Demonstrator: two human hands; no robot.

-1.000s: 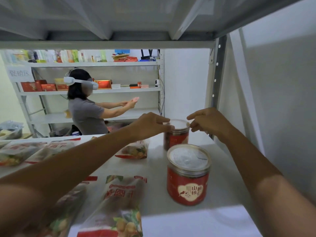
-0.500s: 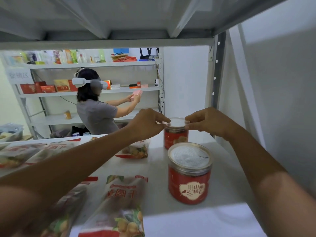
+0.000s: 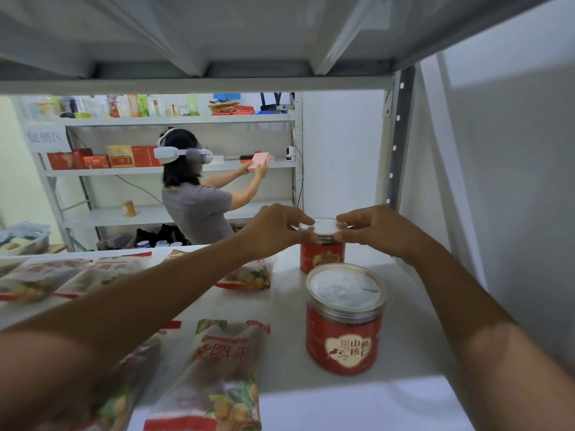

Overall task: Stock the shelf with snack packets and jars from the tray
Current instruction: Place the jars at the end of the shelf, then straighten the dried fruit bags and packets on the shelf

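Two red jars with clear lids stand on the white shelf (image 3: 280, 346). The far jar (image 3: 322, 258) is toward the back right; my left hand (image 3: 273, 231) pinches its lid from the left and my right hand (image 3: 373, 230) pinches it from the right. The near jar (image 3: 343, 334) stands upright in front of it, untouched. Snack packets lie flat on the shelf: one near the front (image 3: 217, 368), one behind my left arm (image 3: 249, 276), several at the far left (image 3: 46, 278). No tray is in view.
The shelf above (image 3: 193, 85) hangs low over the hands. A grey upright post (image 3: 399, 135) and white wall (image 3: 513, 181) close the right side. Beyond, a person with a headset (image 3: 193, 200) reaches into another rack of boxes (image 3: 174, 169).
Both hands have stayed at the far jar's lid, with fingers closing in on its rim. The view has shifted slightly. The person behind raised a pink box toward their shelf.
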